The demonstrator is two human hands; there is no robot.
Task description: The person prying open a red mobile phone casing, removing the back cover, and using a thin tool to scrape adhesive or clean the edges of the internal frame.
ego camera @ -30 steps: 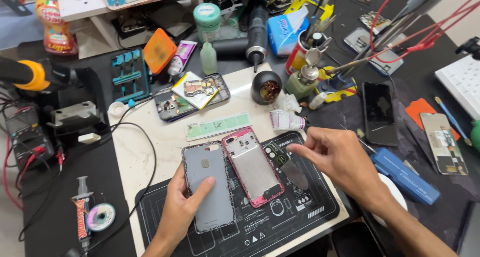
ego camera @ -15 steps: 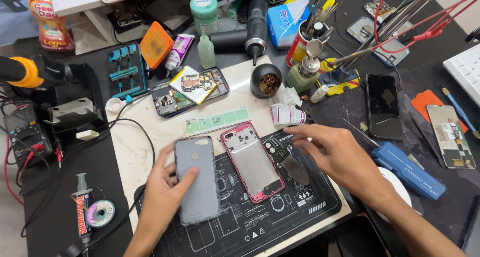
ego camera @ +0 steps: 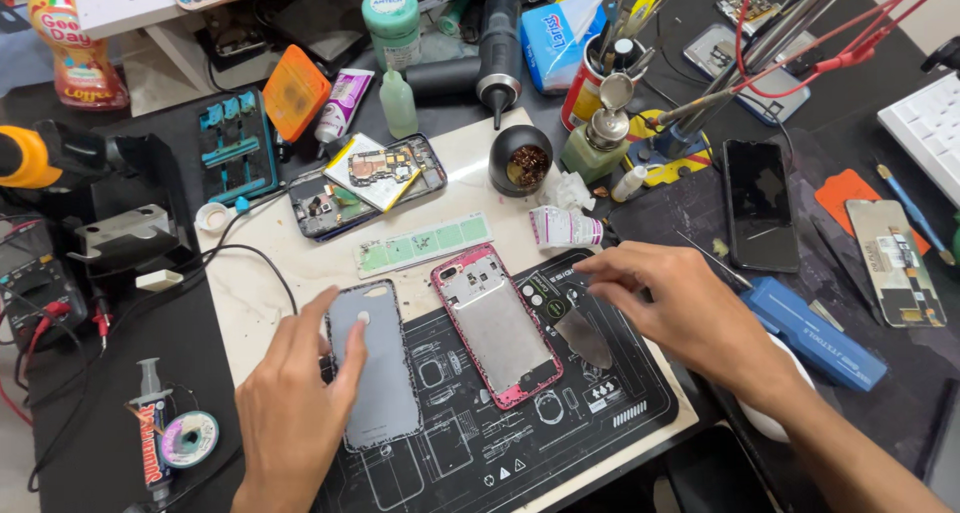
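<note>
Below us, the left hand (ego camera: 295, 413) lies flat, fingers spread, on a grey phone back cover (ego camera: 375, 365) on the black repair mat (ego camera: 560, 453). Just beside it lies a pink-framed phone chassis (ego camera: 497, 323). Our right hand (ego camera: 680, 308) pinches a thin metal pry blade (ego camera: 578, 331), tip on the mat.
</note>
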